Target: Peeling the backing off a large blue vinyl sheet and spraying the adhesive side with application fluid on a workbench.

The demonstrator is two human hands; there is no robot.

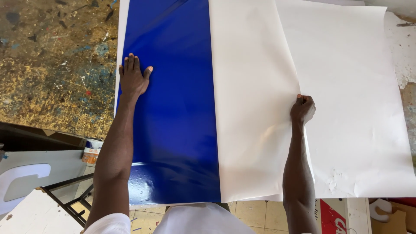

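A: Left hand pressed flat on the glossy blue vinyl sheet, near its left edge; fingers together and stretched out, thumb spread off to the side, gripping nothing.

B: Right hand?

A: Curled shut, fingers clamped on the right edge of the white backing paper, roughly halfway up that edge. Backing paper folded over across the right part of the blue vinyl, covering it there.

B: Whereabouts of the blue vinyl sheet?

A: Flat on the table, running from the near edge away to the top of the view, a thin white border showing along its left side.

B: Best way to handle the peel, by the look of it?

A: Probably steady flat pressure from the left palm to keep the sheet from sliding, and a low, even pull on the paper edge rather than a lift upward. Small bubbles or wrinkles showing at the near left corner of the blue, so a slow pace seems wise.

B: Count?

A: One blue vinyl sheet. One backing paper in the grip. One more large white sheet beneath, spread to the right, crumpled at its near edge. Off the table, down left: one small tin with an orange label, one white cut-out letter shape on the floor.
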